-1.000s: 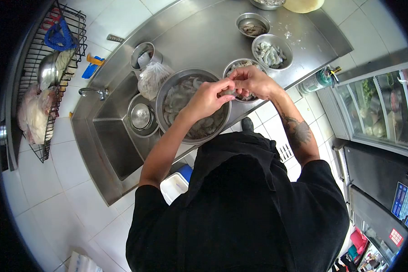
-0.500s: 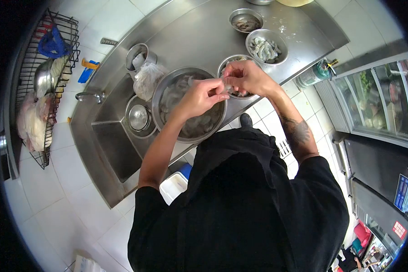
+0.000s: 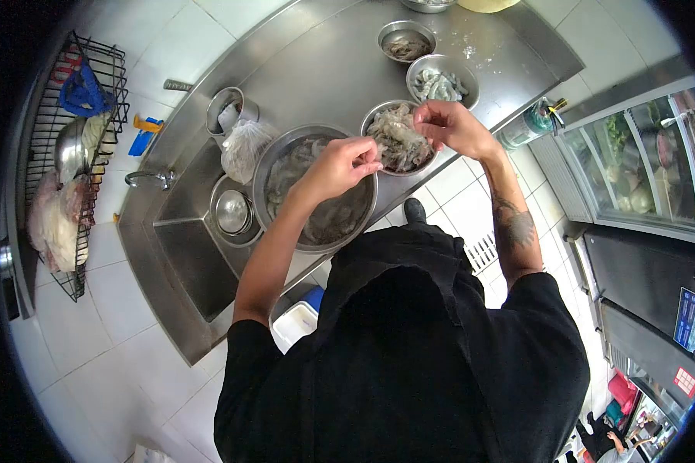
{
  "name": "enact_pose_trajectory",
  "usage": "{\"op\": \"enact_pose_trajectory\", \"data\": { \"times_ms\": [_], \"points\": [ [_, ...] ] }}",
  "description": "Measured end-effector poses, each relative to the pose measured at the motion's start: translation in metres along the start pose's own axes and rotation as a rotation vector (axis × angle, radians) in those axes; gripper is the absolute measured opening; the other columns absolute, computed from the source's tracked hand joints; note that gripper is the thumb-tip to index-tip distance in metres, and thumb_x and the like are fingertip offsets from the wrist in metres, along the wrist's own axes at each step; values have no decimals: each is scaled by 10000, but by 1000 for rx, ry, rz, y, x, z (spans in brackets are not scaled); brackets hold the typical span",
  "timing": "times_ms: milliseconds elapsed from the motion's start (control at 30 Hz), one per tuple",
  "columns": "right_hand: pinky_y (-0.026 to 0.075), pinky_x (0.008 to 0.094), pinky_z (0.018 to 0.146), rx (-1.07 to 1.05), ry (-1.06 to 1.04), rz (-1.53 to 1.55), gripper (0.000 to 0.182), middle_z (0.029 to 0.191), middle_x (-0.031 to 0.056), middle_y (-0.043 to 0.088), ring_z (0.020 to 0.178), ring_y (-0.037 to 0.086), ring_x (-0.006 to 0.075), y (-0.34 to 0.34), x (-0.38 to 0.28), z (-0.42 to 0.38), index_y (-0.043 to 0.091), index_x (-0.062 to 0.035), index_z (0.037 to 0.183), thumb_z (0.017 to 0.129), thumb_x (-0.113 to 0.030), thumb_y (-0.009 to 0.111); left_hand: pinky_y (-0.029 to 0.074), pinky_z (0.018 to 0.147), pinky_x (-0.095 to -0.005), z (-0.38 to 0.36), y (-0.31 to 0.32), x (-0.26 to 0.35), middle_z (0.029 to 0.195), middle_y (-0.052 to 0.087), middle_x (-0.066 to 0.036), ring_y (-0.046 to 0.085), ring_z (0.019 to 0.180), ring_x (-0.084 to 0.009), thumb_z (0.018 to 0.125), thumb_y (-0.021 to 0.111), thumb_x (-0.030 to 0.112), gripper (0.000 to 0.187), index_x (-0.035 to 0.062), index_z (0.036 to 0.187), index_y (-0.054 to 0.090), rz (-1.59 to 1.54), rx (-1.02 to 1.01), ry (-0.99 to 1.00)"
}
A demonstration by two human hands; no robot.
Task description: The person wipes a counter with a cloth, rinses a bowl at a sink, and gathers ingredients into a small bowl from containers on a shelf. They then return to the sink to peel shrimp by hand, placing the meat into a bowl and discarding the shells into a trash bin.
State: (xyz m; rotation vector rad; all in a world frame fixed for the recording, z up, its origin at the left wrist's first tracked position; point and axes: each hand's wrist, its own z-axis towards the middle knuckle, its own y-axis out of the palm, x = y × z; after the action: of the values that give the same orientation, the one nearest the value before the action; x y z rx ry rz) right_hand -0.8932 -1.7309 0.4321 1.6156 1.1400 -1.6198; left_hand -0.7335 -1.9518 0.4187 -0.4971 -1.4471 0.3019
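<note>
My left hand (image 3: 340,168) is closed in a pinch over the right side of a large steel bowl (image 3: 261,224). Whatever lies between its fingertips is too small to make out. Raw grey shrimp (image 3: 336,224) sit in liquid in that bowl. My right hand (image 3: 457,130) hangs over the right edge of a smaller bowl (image 3: 365,123), fingers curled in; what they hold is hidden. This smaller bowl is heaped with what look like shrimp heads and shells (image 3: 398,139). Just behind it, another bowl (image 3: 475,96) contains pale peeled-looking shrimp (image 3: 439,83).
A small bowl (image 3: 406,41) with grey shrimp stands farther back. Left of the large bowl are a plastic bag (image 3: 247,150), a steel pot (image 3: 228,112), and nested strainers (image 3: 233,212) by the sink (image 3: 197,266). A faucet (image 3: 150,180) reaches over the sink.
My hands have come apart: the right moved to the right, uncovering the bowl of shells, while the left stayed nearly in place. The view has shifted slightly.
</note>
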Motion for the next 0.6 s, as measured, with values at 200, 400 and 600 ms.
{"op": "enact_pose_trajectory", "data": {
  "times_ms": [200,400,600],
  "points": [
    [472,256,597,74,-25,-327,116,800,12,597,684,547,87,-39,16,12,603,-15,998,883,-19,617,554,706,-333,41,19,-29,1118,664,-163,681,774,-203,842,695,66,424,86,1253,593,280,56,193],
    [529,396,674,636,-177,-1030,231,873,179,696,744,679,303,-71,76,39,649,-14,1031,834,-135,661,538,627,-333,-15,-32,-77,861,711,-135,673,674,-202,868,669,143,319,49,1169,623,44,300,-325],
    [528,436,707,371,-179,-628,182,823,226,665,786,668,388,23,100,47,663,-9,944,840,-154,625,537,751,-472,-83,3,-139,865,698,-202,679,821,-379,823,657,172,277,39,1066,659,460,308,-599]
  ]
}}
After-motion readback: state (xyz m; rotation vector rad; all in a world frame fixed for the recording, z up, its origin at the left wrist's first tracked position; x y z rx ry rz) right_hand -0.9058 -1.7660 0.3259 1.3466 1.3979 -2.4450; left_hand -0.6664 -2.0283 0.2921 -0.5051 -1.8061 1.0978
